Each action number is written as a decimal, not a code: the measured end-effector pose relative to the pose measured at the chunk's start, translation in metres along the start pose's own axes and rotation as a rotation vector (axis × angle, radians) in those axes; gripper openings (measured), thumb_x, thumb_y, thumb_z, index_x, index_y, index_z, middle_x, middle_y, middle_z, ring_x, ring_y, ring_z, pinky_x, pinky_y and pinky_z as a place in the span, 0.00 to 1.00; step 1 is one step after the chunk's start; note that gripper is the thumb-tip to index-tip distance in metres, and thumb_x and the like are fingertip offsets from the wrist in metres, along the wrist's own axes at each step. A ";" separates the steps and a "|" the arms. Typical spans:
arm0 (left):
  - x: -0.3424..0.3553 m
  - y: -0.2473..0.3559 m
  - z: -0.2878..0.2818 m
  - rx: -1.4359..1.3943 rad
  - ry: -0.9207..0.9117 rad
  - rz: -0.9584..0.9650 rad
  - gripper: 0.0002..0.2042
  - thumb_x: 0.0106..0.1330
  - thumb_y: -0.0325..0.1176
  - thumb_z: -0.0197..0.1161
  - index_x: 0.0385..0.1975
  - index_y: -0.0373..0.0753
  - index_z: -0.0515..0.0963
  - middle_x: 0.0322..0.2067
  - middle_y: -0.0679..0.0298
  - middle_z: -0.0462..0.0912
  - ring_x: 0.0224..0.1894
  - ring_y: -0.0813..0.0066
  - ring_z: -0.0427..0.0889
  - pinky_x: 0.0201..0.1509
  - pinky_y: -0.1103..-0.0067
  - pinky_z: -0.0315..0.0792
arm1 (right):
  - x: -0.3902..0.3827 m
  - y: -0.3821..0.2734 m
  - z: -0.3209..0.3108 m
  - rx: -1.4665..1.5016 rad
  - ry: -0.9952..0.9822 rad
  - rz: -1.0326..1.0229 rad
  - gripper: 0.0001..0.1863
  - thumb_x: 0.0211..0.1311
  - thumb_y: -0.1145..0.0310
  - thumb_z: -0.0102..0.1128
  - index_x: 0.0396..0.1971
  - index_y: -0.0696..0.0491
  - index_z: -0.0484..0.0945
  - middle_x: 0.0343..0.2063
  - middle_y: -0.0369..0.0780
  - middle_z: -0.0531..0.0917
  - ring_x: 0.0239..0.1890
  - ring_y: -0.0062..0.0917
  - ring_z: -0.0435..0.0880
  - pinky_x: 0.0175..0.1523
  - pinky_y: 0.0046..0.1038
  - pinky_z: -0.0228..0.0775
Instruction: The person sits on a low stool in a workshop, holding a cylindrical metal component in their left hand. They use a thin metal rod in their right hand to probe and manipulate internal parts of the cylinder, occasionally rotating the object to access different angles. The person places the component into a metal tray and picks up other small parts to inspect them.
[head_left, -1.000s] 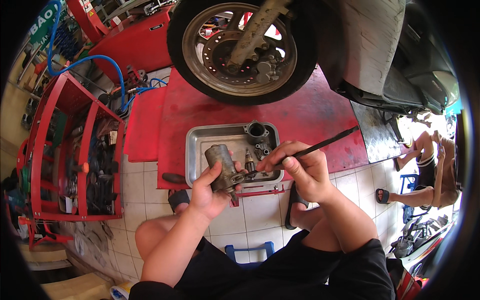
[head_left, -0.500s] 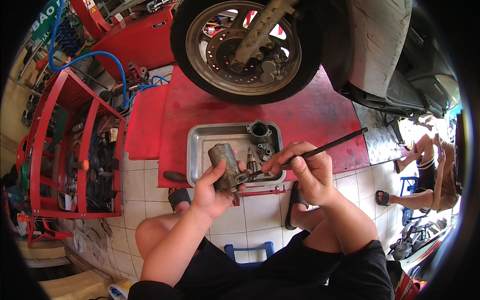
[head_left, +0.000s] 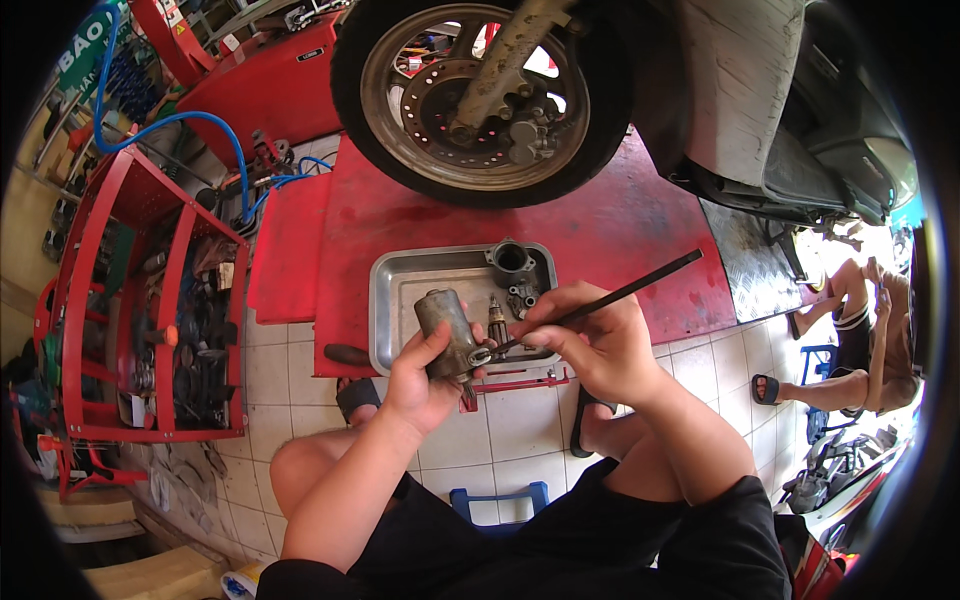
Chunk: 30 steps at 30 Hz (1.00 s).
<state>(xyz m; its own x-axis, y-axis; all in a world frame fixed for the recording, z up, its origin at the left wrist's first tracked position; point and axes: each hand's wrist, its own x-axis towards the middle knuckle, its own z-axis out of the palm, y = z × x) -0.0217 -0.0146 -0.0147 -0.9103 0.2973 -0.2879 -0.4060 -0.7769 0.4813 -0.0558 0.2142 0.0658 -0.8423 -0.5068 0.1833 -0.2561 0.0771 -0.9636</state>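
My left hand is wrapped round a grey, worn metal cylinder with a mounting lug at its lower end, which looks like a starter motor. It is held tilted over the near edge of a metal tray. A long, slim dark tool is pinched in my right hand. Its near end reaches the lug; whether it touches there I cannot tell. Inside the tray lie a motor armature and a round, cup-like metal housing. Small metal parts sit below the housing, partly behind my right hand.
The tray stands on a red lift platform, beneath a motorbike's front wheel. A dark handle pokes out left of the tray. At left is a red tool rack. Another person sits at far right.
My right hand and the tool have shifted slightly left, toward the cylinder. My left hand keeps its hold in nearly the same place. The surroundings have shifted a little in view.
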 end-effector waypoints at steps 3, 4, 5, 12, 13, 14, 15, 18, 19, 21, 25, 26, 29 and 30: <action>0.000 -0.004 0.002 0.033 0.004 -0.016 0.22 0.70 0.42 0.61 0.60 0.43 0.69 0.44 0.61 0.81 0.50 0.62 0.80 0.42 0.68 0.74 | 0.001 -0.008 -0.002 -0.258 -0.003 0.106 0.16 0.71 0.76 0.54 0.55 0.63 0.70 0.42 0.45 0.85 0.48 0.28 0.85 0.54 0.30 0.77; -0.001 -0.004 0.003 0.027 0.008 -0.030 0.22 0.70 0.42 0.62 0.60 0.43 0.69 0.44 0.61 0.81 0.50 0.62 0.80 0.42 0.68 0.74 | 0.002 -0.007 -0.002 -0.166 0.029 0.041 0.16 0.70 0.77 0.54 0.56 0.63 0.70 0.42 0.45 0.85 0.48 0.28 0.85 0.53 0.30 0.77; 0.000 -0.005 0.004 0.020 0.011 -0.044 0.22 0.69 0.41 0.62 0.60 0.43 0.69 0.44 0.61 0.81 0.50 0.62 0.80 0.43 0.67 0.74 | 0.003 -0.005 0.000 -0.074 0.060 -0.025 0.16 0.70 0.77 0.54 0.56 0.63 0.70 0.42 0.45 0.85 0.47 0.28 0.85 0.53 0.29 0.77; 0.003 -0.003 0.002 -0.010 0.015 -0.038 0.21 0.71 0.43 0.59 0.60 0.43 0.69 0.45 0.61 0.81 0.51 0.61 0.80 0.42 0.69 0.73 | 0.003 -0.012 -0.001 0.407 0.179 0.038 0.19 0.69 0.81 0.52 0.59 0.62 0.67 0.43 0.45 0.85 0.49 0.29 0.85 0.56 0.28 0.75; 0.002 -0.003 0.006 -0.009 0.021 -0.037 0.21 0.71 0.44 0.59 0.60 0.43 0.69 0.45 0.60 0.81 0.50 0.62 0.80 0.42 0.70 0.72 | 0.001 -0.008 -0.002 0.307 0.135 0.084 0.17 0.67 0.84 0.53 0.55 0.63 0.69 0.40 0.44 0.85 0.47 0.28 0.86 0.53 0.27 0.77; 0.002 -0.003 0.008 -0.008 0.027 -0.037 0.21 0.71 0.44 0.58 0.60 0.43 0.69 0.45 0.60 0.81 0.49 0.63 0.79 0.41 0.71 0.71 | 0.000 -0.006 0.000 0.199 0.115 0.074 0.16 0.66 0.85 0.53 0.54 0.63 0.70 0.38 0.44 0.86 0.45 0.28 0.86 0.52 0.27 0.77; 0.002 -0.001 0.007 -0.028 0.007 -0.037 0.21 0.71 0.44 0.58 0.60 0.43 0.69 0.45 0.60 0.81 0.50 0.62 0.79 0.41 0.71 0.72 | 0.000 -0.003 0.004 0.096 0.095 0.062 0.16 0.66 0.86 0.54 0.52 0.64 0.71 0.36 0.43 0.86 0.44 0.27 0.87 0.50 0.27 0.78; 0.002 0.003 0.005 -0.071 -0.040 -0.036 0.21 0.72 0.44 0.58 0.60 0.43 0.69 0.45 0.60 0.80 0.52 0.59 0.79 0.43 0.70 0.72 | 0.000 -0.005 0.014 0.115 0.176 -0.037 0.09 0.65 0.86 0.55 0.43 0.64 0.73 0.32 0.43 0.86 0.39 0.25 0.87 0.47 0.26 0.80; 0.003 0.003 0.006 -0.073 -0.044 -0.036 0.21 0.72 0.44 0.58 0.59 0.43 0.69 0.45 0.60 0.80 0.52 0.60 0.79 0.43 0.70 0.72 | 0.000 -0.004 0.011 0.173 0.212 -0.080 0.08 0.65 0.86 0.55 0.43 0.64 0.73 0.32 0.44 0.85 0.40 0.26 0.87 0.48 0.26 0.80; 0.003 0.004 0.006 -0.075 -0.037 -0.037 0.20 0.72 0.43 0.58 0.59 0.43 0.69 0.45 0.60 0.80 0.52 0.60 0.79 0.43 0.70 0.72 | 0.002 -0.004 0.009 0.308 0.282 -0.218 0.06 0.67 0.86 0.53 0.41 0.63 0.70 0.34 0.46 0.85 0.42 0.28 0.87 0.50 0.29 0.80; 0.001 0.003 0.001 -0.065 -0.009 -0.040 0.20 0.72 0.43 0.58 0.59 0.43 0.69 0.45 0.59 0.80 0.51 0.60 0.79 0.43 0.69 0.72 | 0.002 0.000 0.008 0.370 0.294 -0.245 0.07 0.70 0.85 0.49 0.44 0.61 0.66 0.37 0.48 0.83 0.45 0.33 0.87 0.53 0.33 0.79; 0.000 0.003 0.001 -0.060 -0.006 -0.039 0.20 0.72 0.43 0.58 0.59 0.43 0.69 0.45 0.59 0.80 0.51 0.60 0.79 0.43 0.69 0.72 | 0.003 0.002 0.009 0.389 0.276 -0.240 0.07 0.70 0.85 0.48 0.44 0.61 0.65 0.37 0.48 0.83 0.45 0.33 0.87 0.54 0.33 0.79; 0.000 0.001 0.001 -0.058 -0.002 -0.039 0.20 0.72 0.43 0.58 0.59 0.42 0.70 0.45 0.59 0.80 0.51 0.60 0.79 0.43 0.69 0.73 | 0.003 0.005 0.009 0.402 0.243 -0.240 0.07 0.71 0.85 0.47 0.44 0.60 0.65 0.38 0.48 0.82 0.46 0.35 0.86 0.56 0.35 0.78; 0.000 0.001 0.002 -0.061 -0.005 -0.039 0.20 0.72 0.43 0.58 0.59 0.42 0.70 0.45 0.59 0.80 0.51 0.60 0.79 0.43 0.69 0.73 | 0.003 0.005 0.009 0.400 0.234 -0.244 0.07 0.71 0.85 0.47 0.44 0.61 0.65 0.38 0.49 0.82 0.47 0.35 0.86 0.56 0.35 0.78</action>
<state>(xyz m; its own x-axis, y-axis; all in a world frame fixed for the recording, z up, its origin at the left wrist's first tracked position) -0.0220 -0.0146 -0.0127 -0.8944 0.3309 -0.3010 -0.4357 -0.7967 0.4188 -0.0556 0.2053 0.0595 -0.8761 -0.2598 0.4063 -0.2957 -0.3761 -0.8781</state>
